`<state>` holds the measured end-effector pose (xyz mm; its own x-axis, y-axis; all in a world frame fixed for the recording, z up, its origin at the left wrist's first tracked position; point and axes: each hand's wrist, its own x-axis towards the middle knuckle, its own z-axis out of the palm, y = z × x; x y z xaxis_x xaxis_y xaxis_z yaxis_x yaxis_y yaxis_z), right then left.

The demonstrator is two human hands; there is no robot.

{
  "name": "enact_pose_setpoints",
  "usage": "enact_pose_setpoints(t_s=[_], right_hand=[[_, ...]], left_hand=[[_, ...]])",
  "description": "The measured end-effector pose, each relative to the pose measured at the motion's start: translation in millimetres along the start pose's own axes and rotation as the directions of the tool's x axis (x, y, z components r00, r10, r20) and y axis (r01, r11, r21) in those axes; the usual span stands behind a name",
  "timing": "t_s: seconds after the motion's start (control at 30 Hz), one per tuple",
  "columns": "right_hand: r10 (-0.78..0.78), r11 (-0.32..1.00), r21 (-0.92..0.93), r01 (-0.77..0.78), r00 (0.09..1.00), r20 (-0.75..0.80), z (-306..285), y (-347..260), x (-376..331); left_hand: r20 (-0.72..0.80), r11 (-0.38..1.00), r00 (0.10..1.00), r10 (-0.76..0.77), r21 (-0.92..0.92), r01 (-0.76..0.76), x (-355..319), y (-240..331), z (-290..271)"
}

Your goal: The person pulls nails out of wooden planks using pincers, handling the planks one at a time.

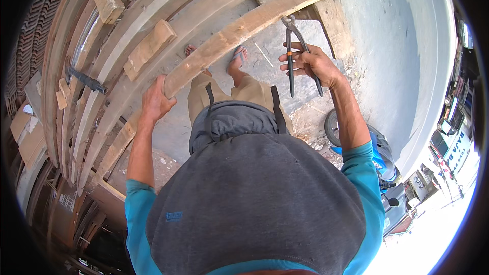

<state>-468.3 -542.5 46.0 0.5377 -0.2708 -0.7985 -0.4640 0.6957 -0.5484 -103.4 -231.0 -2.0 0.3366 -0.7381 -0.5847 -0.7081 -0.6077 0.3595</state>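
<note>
The left hand reaches forward with the forearm nearly straight, its fingers curled around the near end of a plank and the thumb pointing inward. The right hand is raised on the other side, its forearm slanting up and inward, palm turned toward the body's midline; its fingers stick out, loosely parted, with the pincers held between them and the thumb. The pincers stand nearly upright in front of the person, metal head up, below the plank's far half as seen here; their long dark handles diverge downward, the left one wearing an orange band near its top. Whether the jaws meet is too small to tell. The plank runs diagonally from the left hand to the upper right, pale brown with darker stains and a rough edge, bowed by the lens. Near its far end it crosses over a thick timber. Below it show the person's sandalled feet on the grey floor. Farther left, long boards lie side by side, bearing two wood blocks and a dark tube. A blue motorbike stands beyond the right forearm, near a pale wall.
</note>
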Motion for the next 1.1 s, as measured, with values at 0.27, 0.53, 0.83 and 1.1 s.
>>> enact_pose_setpoints(t_s=[0.27, 0.53, 0.83, 1.1], right_hand=[[0.144, 0.985, -0.099, -0.138, 0.988, 0.061, -25, -16, 2], [0.12, 0.987, -0.119, -0.112, 0.991, 0.055, -30, -17, 8], [0.106, 0.994, -0.038, -0.103, 0.99, 0.09, -26, -10, 7], [0.12, 0.992, -0.037, -0.119, 0.993, 0.005, -7, -1, 13]], left_hand=[[-0.09, 0.998, 0.994, 0.058, 0.03, -0.055, -5, 5, 5], [-0.088, 0.999, 0.995, 0.039, 0.027, -0.037, -4, 2, 6], [-0.063, 0.999, 0.997, 0.037, 0.029, -0.035, -3, 5, 4], [-0.047, 0.999, 0.998, 0.034, -0.017, -0.035, 0, 1, -3]])
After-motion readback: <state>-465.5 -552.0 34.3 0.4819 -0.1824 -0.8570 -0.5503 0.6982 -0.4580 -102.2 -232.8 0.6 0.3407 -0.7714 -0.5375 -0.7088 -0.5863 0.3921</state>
